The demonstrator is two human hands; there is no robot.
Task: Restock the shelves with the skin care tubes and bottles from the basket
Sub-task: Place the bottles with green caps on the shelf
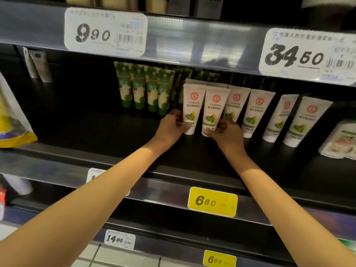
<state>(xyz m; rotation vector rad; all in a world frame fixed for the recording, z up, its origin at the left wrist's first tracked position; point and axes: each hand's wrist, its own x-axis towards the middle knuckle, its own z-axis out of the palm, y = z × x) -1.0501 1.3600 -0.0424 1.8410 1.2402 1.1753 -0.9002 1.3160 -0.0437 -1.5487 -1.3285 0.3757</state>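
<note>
Far left on the dark shelf (81, 120) sits a yellow bag (11, 120), then a wide bare gap. Next comes a row of green tubes (148, 89), standing on their caps near the back so the labels face out. The left hand (171, 126) reaches in beside them, and its fingers (178, 117) wrap the bottom of a white tube (192, 106). It looks like the hand is setting this tube straight in line. Touching it is a second white tube (213, 110), and the right hand (225, 133) holds that one low down, thumb in front. Both tubes stand cap down, a bit tilted, with a red round mark on top and green fruit below. More white tubes (256, 112) stand to the right in the same row. No basket is in view. A yellow tag (212, 201) hangs on the shelf edge below.
</note>
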